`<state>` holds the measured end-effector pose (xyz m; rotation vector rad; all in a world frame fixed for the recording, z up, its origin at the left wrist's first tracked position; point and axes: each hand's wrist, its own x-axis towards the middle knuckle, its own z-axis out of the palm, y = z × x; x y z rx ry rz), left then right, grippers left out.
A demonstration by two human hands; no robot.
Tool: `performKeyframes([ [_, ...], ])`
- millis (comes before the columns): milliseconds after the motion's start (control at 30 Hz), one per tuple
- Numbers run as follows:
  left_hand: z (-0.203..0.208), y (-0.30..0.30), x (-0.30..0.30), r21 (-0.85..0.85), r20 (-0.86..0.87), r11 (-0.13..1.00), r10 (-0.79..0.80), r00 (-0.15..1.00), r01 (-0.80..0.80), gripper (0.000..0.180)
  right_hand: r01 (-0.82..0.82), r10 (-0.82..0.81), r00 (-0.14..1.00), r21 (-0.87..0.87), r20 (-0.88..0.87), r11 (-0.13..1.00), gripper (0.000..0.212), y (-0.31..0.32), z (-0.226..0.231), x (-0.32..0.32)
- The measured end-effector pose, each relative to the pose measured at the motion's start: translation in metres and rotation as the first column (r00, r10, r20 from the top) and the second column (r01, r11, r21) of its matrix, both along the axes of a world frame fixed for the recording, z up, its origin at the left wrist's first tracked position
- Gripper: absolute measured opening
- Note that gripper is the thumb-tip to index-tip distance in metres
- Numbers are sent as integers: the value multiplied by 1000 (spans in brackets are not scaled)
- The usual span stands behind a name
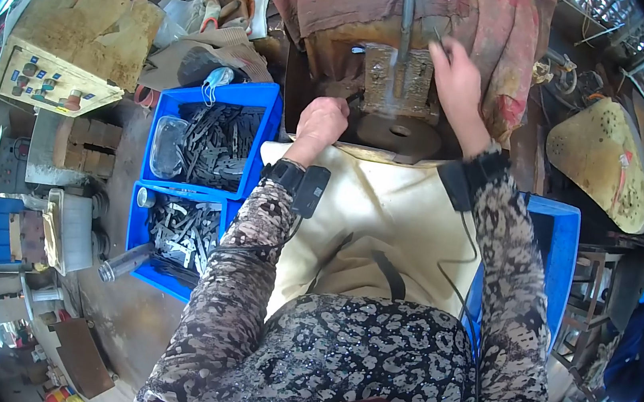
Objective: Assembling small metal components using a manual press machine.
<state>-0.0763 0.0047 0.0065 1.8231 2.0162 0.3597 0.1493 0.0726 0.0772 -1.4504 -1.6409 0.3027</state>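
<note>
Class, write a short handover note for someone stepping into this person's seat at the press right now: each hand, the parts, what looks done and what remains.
Left hand: closed, resting at the edge of the round grey metal die plate; whether it holds a part I cannot tell.
Right hand: up beside the rusty upright press block, fingers pinching something thin.
Parts: dark flat metal pieces fill two blue plastic crates on the left; another blue plastic crate stands on the right.
Done and left: cannot tell which crate holds finished pieces; both left crates hold many.
</note>
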Motion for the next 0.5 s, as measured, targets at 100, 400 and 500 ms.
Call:
performKeyframes([
  [100, 6, 2, 10, -19, -9, 1000, 10, 1000, -10, 20, 79, -99, 985, 142, 141, 987, 40, 34, 30, -27],
  [400, 4, 1, 5, -11, -44, 1000, 1, 999, -2, 20, 10, -7, 839, -2, 545, 1000, 39, 65, 44, -57],
  [500, 4, 1, 4, -28, -40, 999, 20, 999, -21, 19, 105, -99, 879, 13, 467, 994, 39, 70, 50, -59],
])
